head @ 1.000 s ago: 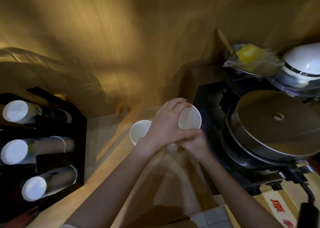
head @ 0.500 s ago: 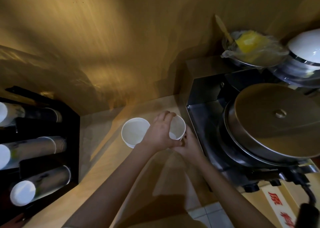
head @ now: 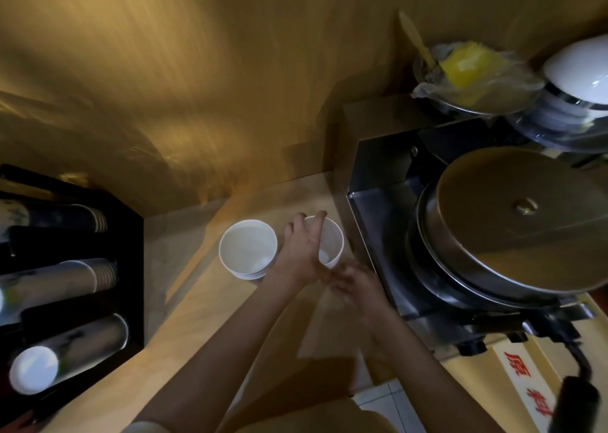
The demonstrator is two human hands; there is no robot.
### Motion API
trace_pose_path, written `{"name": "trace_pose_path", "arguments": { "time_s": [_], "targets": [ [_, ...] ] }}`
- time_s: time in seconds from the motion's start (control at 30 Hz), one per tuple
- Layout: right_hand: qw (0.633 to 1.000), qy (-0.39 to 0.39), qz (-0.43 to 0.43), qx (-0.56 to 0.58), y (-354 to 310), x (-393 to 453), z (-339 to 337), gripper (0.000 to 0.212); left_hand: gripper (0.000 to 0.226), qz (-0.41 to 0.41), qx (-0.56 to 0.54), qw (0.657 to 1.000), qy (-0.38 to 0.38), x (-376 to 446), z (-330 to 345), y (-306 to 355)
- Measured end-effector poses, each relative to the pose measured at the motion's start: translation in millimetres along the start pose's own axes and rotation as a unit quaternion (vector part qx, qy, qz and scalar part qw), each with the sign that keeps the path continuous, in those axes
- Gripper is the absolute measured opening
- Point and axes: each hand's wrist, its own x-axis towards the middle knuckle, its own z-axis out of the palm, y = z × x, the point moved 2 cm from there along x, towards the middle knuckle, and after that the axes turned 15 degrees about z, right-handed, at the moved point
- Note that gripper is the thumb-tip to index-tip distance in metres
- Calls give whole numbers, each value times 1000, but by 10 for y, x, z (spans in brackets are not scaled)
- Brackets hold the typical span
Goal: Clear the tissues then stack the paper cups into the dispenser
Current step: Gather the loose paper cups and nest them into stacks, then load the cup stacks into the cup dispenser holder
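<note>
Two white paper cups stand on the wooden counter. The left one is a short nested stack, open end up. My left hand grips the rim of the right cup from above. Just below that cup, my right hand is blurred, with its fingers apart and nothing in it. The black dispenser is at the left, holding three lying stacks of cups. I see no tissues.
A steel machine with a big round lid stands right beside the cups. Behind it are a plastic-wrapped bowl with yellow contents and a white dome lid. A black handle sticks out at the lower right. A wooden wall closes the back.
The right cup came down from mid-air onto the counter beside the nested stack. My right hand has let go of its base and pulled back; my left hand still holds the rim.
</note>
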Motion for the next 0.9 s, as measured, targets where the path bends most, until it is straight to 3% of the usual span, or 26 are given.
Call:
{"name": "trace_pose_path", "arguments": {
  "time_s": [0.1,0.23,0.33,0.67,0.9],
  "targets": [
    [976,-36,151,156,61,-40,13,33,106,-4,-5,1000,5,-34,3,15],
    [962,-73,172,201,47,-111,73,42,105,15,-16,999,31,-159,-87,92],
    [967,-90,163,176,17,-183,145,42,105,50,-46,994,86,-318,-246,197],
    [945,-301,121,34,-82,-842,959,72,104,36,-74,946,313,-1182,-1026,179],
    [903,-392,128,-121,230,-1066,1821,62,101,-18,-57,896,439,-1979,-1258,-159]
  ]
}}
